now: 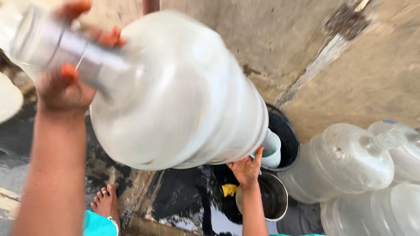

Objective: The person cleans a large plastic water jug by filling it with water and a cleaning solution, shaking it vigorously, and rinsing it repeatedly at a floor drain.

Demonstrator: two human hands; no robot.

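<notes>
Here the left hand (65, 85) grips the neck of a big clear jug (175, 91), the open right hand (247, 168) palming its base

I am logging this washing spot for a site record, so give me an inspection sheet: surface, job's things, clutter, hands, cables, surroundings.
Surface: wet, dark, stained concrete floor.
Job's things: large clear plastic water jug, lifted and tilted, blurred by motion.
Clutter: black bucket with a white plastic cup inside; metal pot; small yellow item, too blurred to identify; a group of empty clear jugs on the right.
Hands: left hand grips the jug's neck; right hand supports its base from below.
Cables: nothing seen.
Surroundings: rough concrete wall; the person's bare foot on the floor.
</notes>
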